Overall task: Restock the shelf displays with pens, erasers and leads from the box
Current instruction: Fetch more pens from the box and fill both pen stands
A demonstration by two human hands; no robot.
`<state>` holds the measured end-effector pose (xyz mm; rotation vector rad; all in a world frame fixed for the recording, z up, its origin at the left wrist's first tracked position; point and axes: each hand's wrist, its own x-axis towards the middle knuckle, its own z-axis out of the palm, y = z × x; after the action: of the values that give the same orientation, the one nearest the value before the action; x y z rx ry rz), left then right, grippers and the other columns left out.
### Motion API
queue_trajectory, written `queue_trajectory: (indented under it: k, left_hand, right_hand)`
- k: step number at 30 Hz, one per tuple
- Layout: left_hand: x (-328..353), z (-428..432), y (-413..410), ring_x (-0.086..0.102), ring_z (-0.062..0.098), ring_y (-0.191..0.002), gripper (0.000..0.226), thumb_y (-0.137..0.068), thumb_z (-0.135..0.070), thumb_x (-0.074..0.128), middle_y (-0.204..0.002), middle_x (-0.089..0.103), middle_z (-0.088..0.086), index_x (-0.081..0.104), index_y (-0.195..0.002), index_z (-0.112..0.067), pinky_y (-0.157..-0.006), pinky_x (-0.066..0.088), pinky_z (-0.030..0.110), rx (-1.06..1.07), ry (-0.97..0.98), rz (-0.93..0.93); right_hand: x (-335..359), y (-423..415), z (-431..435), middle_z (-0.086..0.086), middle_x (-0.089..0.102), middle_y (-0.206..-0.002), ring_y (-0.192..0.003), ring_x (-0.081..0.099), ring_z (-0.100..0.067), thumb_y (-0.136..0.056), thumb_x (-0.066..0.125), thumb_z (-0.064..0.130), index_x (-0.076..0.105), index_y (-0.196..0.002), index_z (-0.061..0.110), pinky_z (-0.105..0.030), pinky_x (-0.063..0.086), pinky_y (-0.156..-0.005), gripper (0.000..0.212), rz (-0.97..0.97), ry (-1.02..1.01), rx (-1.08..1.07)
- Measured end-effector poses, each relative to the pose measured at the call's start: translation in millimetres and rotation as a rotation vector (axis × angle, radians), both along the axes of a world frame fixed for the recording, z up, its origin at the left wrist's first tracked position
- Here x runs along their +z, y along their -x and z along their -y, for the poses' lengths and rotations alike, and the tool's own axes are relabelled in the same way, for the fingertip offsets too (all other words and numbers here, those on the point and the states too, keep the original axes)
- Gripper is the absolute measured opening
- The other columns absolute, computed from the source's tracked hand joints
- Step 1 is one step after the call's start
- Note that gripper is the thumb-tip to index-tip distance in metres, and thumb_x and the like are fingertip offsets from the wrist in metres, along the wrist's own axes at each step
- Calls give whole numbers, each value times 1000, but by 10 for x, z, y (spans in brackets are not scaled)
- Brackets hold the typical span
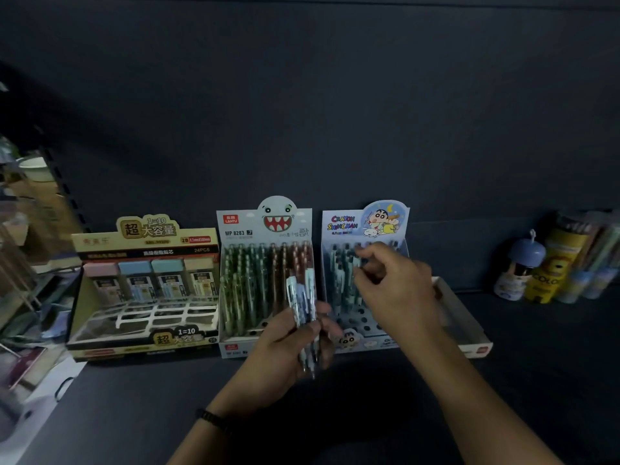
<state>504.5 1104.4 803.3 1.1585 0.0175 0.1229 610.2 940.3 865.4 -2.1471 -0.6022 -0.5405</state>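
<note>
Three display boxes stand side by side on a dark shelf. The gold lead display (144, 290) on the left has one back row of lead cases. The monster pen display (265, 283) in the middle is mostly full. The Crayon Shin-chan pen display (364, 226) on the right holds pens at the back and shows bare holes in front. My left hand (285, 347) grips a small bunch of pale blue pens (303, 310), held upright in front of the middle box. My right hand (392, 290) hovers over the Shin-chan display, its fingertips pinching the top of a pen (356, 263) standing there.
A shallow white tray (469, 330) lies behind the Shin-chan display on the right. Tubes and cans of coloured pencils (550, 266) stand at the far right. Cluttered shelving and goods (30, 263) fill the left edge. The dark shelf surface (141, 407) runs in front of the boxes.
</note>
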Motion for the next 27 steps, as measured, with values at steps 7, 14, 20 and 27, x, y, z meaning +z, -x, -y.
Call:
queue_trajectory:
  k: [7, 14, 20, 27]
  left_hand:
    - [8, 25, 1, 73, 38, -94, 31, -107, -5, 53, -106, 72, 24, 68, -134, -8, -86, 61, 43, 15, -16, -12]
    - [29, 112, -12, 76, 43, -102, 31, -109, -8, 52, -120, 76, 22, 52, -140, -8, -89, 62, 47, -23, -64, -63]
    - [16, 158, -11, 75, 43, -94, 42, -95, -19, 64, -103, 74, 29, 56, -135, -8, -84, 62, 47, -62, -44, -30]
    - [-33, 152, -24, 75, 47, -101, 43, -97, -21, 63, -108, 74, 31, 57, -139, -11, -89, 62, 50, -80, -70, -29]
  right_hand:
    - [59, 6, 12, 13, 74, -90, -90, 68, -12, -94, 73, 21, 72, -104, 30, -38, 61, -78, 13, -114, 188, -5]
    - [58, 150, 120, 21, 70, -78, -79, 69, 2, -102, 66, 29, 74, -115, 32, -6, 46, -65, 16, -67, 3, 22]
    - [8, 224, 115, 12, 73, -85, -79, 72, -5, -91, 82, 34, 73, -122, 41, -27, 60, -74, 33, -187, -161, 242]
    - [28, 239, 103, 15, 74, -86, -88, 71, 2, -87, 87, 26, 74, -125, 42, -9, 50, -76, 43, -232, -158, 268]
